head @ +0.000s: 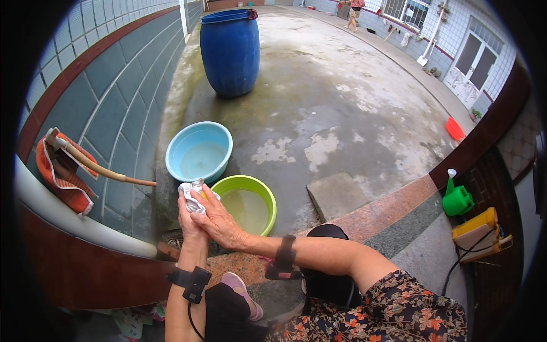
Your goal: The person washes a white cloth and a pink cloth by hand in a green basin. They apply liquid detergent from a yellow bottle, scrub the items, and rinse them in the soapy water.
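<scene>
My left hand (191, 222) and my right hand (220, 220) press together around a bunched white cloth (193, 205). A small yellow patch shows between the cloth and my right fingers; I cannot tell what it is. Both hands are above the near edges of two plastic basins. The light blue basin (199, 151), farther off, holds water. The lime green basin (273, 205), just right of my hands, holds cloudy water. My left palm is mostly hidden by the cloth and my right hand.
At the left wall, a tap with a hose (96, 166) is wrapped in orange cloth (51, 171). A blue barrel (230, 55) stands beyond the basins. A concrete block (335, 194) borders the step. A green watering can (458, 199) is at right. A person (354, 15) stands far off.
</scene>
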`<state>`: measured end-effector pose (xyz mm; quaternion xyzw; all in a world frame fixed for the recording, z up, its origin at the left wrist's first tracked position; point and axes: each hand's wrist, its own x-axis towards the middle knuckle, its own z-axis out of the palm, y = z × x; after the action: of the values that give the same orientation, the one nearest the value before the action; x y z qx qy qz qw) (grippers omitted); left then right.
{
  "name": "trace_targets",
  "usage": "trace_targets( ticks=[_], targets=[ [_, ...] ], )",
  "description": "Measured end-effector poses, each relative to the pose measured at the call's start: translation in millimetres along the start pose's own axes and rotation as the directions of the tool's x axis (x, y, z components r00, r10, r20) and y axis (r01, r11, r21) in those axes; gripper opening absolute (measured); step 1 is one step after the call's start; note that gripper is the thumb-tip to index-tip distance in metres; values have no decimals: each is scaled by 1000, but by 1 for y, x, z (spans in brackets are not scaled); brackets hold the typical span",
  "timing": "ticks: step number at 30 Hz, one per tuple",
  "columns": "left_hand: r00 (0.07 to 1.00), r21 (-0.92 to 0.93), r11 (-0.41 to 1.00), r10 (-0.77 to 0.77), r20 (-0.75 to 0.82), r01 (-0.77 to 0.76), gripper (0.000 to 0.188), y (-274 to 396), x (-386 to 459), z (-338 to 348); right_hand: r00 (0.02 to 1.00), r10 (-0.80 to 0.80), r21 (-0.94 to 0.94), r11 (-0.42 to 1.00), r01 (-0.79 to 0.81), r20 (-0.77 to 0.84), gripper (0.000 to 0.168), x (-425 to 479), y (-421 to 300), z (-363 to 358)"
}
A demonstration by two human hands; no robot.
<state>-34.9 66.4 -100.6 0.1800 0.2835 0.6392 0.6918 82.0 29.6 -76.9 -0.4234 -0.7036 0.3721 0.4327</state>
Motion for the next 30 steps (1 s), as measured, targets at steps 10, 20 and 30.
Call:
trace_targets(
  ticks=[10,20,30],
  targets=[
    [999,-165,985,-50,20,52,39,-1,-15,38,823,516,957,17,-289,239,36,35,50,-5],
    [997,-284,957,-41,68,59,42,43,-9,19,639,704,810,157,-565,310,24,49,55,-67],
    [992,28,993,-114,-62,116,35,-21,-24,40,968,-11,-76,997,-8,-252,45,18,-12,-12]
  ],
)
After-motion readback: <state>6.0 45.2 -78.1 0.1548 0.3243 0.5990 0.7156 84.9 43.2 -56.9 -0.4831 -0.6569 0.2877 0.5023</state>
